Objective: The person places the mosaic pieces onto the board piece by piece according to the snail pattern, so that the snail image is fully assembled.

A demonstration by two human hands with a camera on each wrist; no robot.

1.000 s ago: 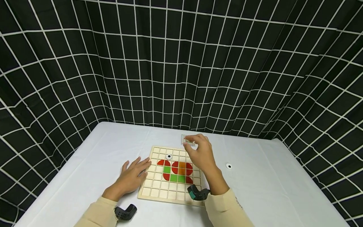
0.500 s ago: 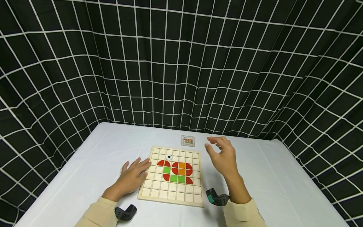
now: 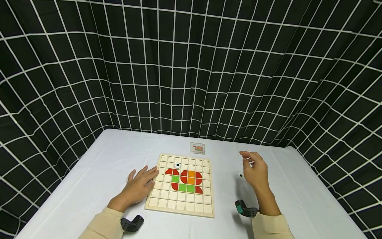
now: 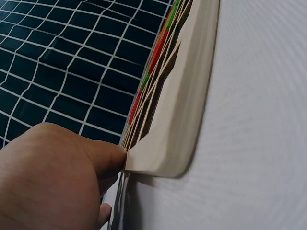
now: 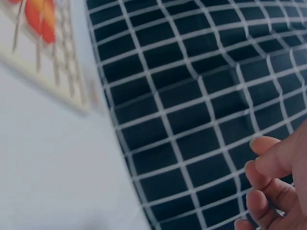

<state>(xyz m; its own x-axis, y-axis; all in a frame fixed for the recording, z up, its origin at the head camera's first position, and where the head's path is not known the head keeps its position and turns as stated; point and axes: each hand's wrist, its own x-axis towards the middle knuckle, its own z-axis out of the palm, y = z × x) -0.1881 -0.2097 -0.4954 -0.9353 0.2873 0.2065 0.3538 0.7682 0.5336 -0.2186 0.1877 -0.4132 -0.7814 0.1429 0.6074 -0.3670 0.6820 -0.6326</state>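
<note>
A wooden grid board (image 3: 179, 212) holds red, green and orange pieces set in a pattern, with a round white eye piece (image 3: 177, 165) above them. My left hand (image 3: 138, 186) rests at the board's left edge with fingers spread; its thumb is by the board's corner (image 4: 153, 160) in the left wrist view. To the right, my right hand (image 3: 256, 170) hangs over the table with relaxed, slightly bent fingers and nothing between them. Beside it lies a second white eye piece (image 3: 239, 174), partly covered by the hand in the head view.
A small printed card (image 3: 197, 148) with a gridded picture lies behind the board. White cloth (image 3: 119, 146) covers the table. A black curtain with white grid lines (image 3: 191, 83) surrounds the back and sides. Each wrist carries a black device (image 3: 132, 224).
My right hand has swung from over the board and card out to the right, toward the loose eye piece. The card and the board's right side are uncovered. My left hand stays put.
</note>
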